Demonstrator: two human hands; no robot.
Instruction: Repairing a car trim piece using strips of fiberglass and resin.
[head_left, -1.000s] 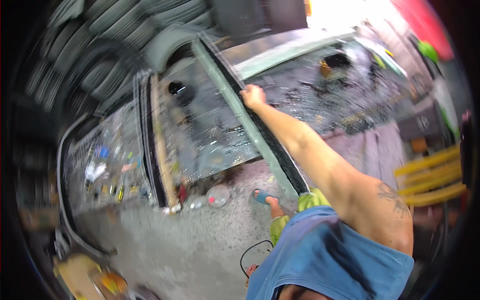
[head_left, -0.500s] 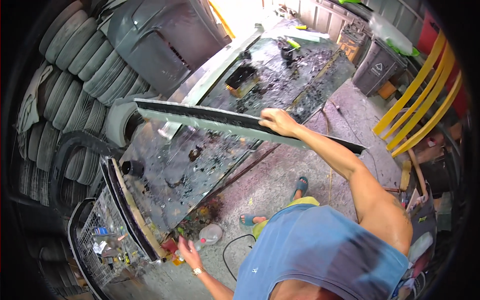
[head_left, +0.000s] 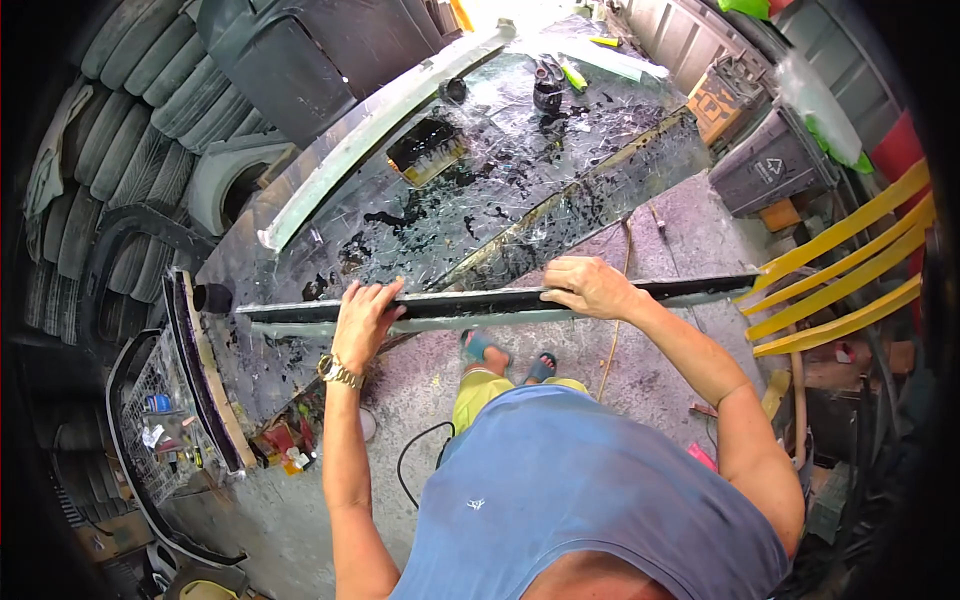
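Observation:
A long, narrow strip [head_left: 470, 303], black along its channel with pale grey-green edges, lies crosswise in front of my body, above the near edge of the stained worktable [head_left: 330, 250]. Left of its middle, my left hand [head_left: 363, 318] is closed over it, fingers over the far edge and a watch on the wrist. My right hand [head_left: 592, 287] grips it right of the middle, fingers curled over the top. The strip's right end reaches out past the table, over the floor. Its underside is hidden.
A second pale curved strip [head_left: 390, 110] lies along the table's far left side. A black-coated tray [head_left: 427, 153] and a dark container [head_left: 548, 88] stand on the tabletop. Stacked tyres [head_left: 150, 130] line the left, yellow curved bars [head_left: 850, 260] the right. A wire basket [head_left: 150, 420] sits lower left.
My left hand has risen from low down and taken hold of the strip. The strip has come nearer my body and turned more level across the view. My right hand has kept its grip.

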